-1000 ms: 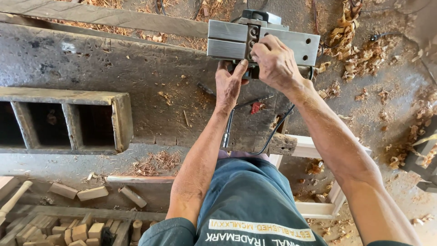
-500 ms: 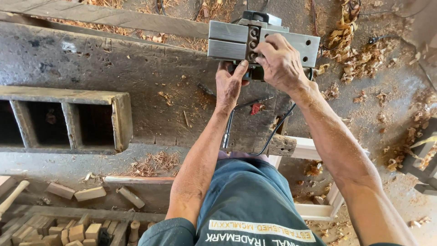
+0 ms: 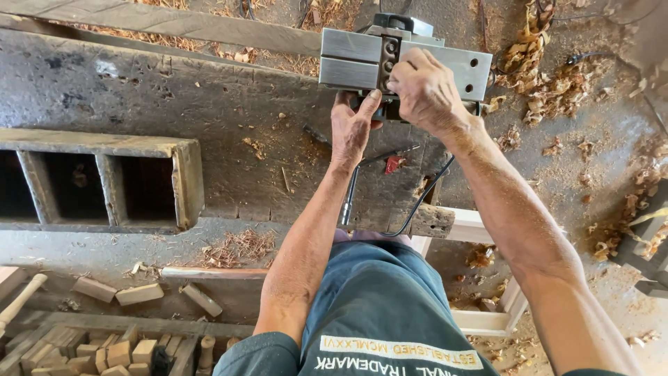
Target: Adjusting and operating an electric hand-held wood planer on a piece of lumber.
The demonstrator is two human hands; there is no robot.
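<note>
Electric planer (image 3: 407,59), grey metal sole plates turned upward, dark body beneath, upside down on worn wooden surface (image 3: 174,97); black cord (image 3: 417,205) trailing down.

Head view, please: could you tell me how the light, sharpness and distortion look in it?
Head view: even daylight, no glare; both hands, left hand and right hand, and the metal power planer are sharp; soft shadow under the wooden workbench; wide lens bends the edges.

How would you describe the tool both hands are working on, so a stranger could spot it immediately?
Start at the long, dark, worn wooden workbench and follow it to its far right end. There the left hand and right hand meet on a grey metal electric planer lying sole-up. Its flat, shiny plates stand out against the surrounding wood shavings.
</note>
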